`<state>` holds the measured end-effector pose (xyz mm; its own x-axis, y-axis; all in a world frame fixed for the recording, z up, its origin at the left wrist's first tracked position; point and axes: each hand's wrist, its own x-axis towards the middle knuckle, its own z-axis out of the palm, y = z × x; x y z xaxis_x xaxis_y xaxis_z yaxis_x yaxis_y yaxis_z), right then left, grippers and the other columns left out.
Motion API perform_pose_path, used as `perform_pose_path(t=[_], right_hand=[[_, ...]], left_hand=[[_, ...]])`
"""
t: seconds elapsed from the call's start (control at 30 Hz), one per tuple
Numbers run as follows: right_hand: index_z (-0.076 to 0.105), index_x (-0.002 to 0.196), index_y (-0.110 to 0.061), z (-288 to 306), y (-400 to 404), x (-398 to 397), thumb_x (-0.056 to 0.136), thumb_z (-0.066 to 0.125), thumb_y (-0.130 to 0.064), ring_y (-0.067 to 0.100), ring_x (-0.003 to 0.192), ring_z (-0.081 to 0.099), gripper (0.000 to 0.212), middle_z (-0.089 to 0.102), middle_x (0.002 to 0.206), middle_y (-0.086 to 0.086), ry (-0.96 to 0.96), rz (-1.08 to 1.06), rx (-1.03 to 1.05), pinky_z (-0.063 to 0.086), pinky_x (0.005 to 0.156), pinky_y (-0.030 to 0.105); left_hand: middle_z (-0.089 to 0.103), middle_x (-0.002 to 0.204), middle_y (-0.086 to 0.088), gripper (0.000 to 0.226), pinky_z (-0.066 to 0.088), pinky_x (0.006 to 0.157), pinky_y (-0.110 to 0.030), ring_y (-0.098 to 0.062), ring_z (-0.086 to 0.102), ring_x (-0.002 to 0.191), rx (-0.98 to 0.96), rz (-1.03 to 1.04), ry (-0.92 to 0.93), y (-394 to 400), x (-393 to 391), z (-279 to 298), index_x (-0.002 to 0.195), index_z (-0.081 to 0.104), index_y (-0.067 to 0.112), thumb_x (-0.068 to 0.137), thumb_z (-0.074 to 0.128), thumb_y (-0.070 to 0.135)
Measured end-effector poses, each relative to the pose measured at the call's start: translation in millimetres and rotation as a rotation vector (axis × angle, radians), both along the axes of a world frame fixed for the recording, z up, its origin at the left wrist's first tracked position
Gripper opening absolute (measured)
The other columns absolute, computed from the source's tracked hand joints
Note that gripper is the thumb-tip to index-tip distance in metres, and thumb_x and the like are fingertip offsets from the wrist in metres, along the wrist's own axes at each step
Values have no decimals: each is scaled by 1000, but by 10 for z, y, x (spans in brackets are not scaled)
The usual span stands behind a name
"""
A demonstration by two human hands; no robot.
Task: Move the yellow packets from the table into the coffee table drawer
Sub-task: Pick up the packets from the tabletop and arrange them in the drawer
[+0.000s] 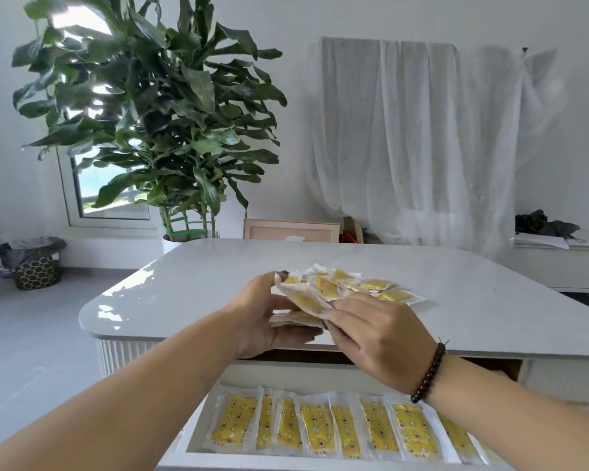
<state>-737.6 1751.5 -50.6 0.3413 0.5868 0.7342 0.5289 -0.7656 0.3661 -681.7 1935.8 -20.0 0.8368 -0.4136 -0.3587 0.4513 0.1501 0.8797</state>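
From the head view, a glossy white table [191, 287] with rounded corners fills the middle of a pale room, its top reflecting light from the window [106, 198] at the left. A tall leafy plant [157, 107] in a white pot stands behind the table's far left corner, and a sheer white cloth [419, 130] drapes over something against the back wall. A dark patterned waste basket [36, 266] sits on the grey tiled floor at the left, a shallow wooden frame [291, 229] leans behind the table, and a low white cabinet [565, 266] with dark items on top stands at the right. Near the table's front edge lies a loose pile of yellow packets [371, 287]. The left hand [262, 317] grips a few of these packets, its fingers [296, 334] curled beneath them and the thumb on top. The right hand [371, 334], wearing a dark beaded bracelet [427, 372], pinches the same held bunch at its near end with bent fingers. Below the table's front edge the drawer [198, 433] stands pulled open, and a row of yellow packets [320, 426] lies side by side across its bottom, partly overlapping.
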Motion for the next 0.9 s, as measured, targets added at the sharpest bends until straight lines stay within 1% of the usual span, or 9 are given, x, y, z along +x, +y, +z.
perform_pose_path(t=[0.13,0.27,0.4,0.5,0.57,0.63,0.7,0.8,0.9], right_hand=[[76,93,-8,19,-71,-200,92,59,-17,14,83,70,20,74,92,2,4,48,9,58,68,27],[76,94,-8,57,-108,-351,88,64,-22,11,83,70,19,74,92,1,5,80,133,57,73,23],[75,97,-22,213,-84,-486,73,79,-8,5,87,65,28,73,93,-8,143,-21,682,51,74,7],[72,91,-41,282,-192,-506,75,75,-3,34,86,65,40,75,89,-1,413,-52,1098,58,75,35],[75,91,-34,305,-249,-539,76,72,2,46,91,62,40,73,95,15,507,62,1280,57,79,51],[73,97,-26,314,-260,-569,77,68,11,34,88,70,43,74,99,11,613,195,1415,59,80,44],[66,108,-24,289,-244,-565,78,63,17,20,85,72,51,75,96,4,748,251,1442,60,75,34],[59,120,-19,196,-205,-512,77,64,17,21,87,72,55,76,94,7,875,198,1409,59,79,38],[57,121,-18,152,-162,-454,77,67,14,21,88,72,56,76,93,6,918,165,1377,58,82,39]], left_hand=[[68,98,-26,36,59,55,-38,-36,72,71,-22,3,-65,6,-162,27,114,60,-8,94,38,13],[72,85,-25,27,60,54,-39,-35,73,70,-7,35,-146,24,-278,6,112,56,-7,98,39,9],[74,70,-16,18,62,59,-42,-28,73,63,80,61,-254,46,-322,-38,95,58,2,100,43,11],[71,75,-15,25,59,80,-46,-27,70,68,232,44,-396,98,-270,-104,85,59,2,100,43,13],[63,79,-15,24,53,88,-45,-29,62,77,325,41,-465,132,-238,-130,80,57,7,99,44,14],[56,80,-13,20,45,81,-41,-28,54,78,369,23,-492,139,-234,-152,83,58,12,97,45,17],[55,83,-12,20,39,77,-39,-27,52,78,364,-10,-499,117,-238,-185,90,62,11,97,46,19],[67,94,-17,28,45,81,-46,-33,59,84,347,-64,-489,55,-297,-192,101,66,-1,94,48,20],[68,105,-29,31,49,89,-54,-35,63,84,324,-85,-501,-26,-367,-187,98,72,5,90,48,22]])
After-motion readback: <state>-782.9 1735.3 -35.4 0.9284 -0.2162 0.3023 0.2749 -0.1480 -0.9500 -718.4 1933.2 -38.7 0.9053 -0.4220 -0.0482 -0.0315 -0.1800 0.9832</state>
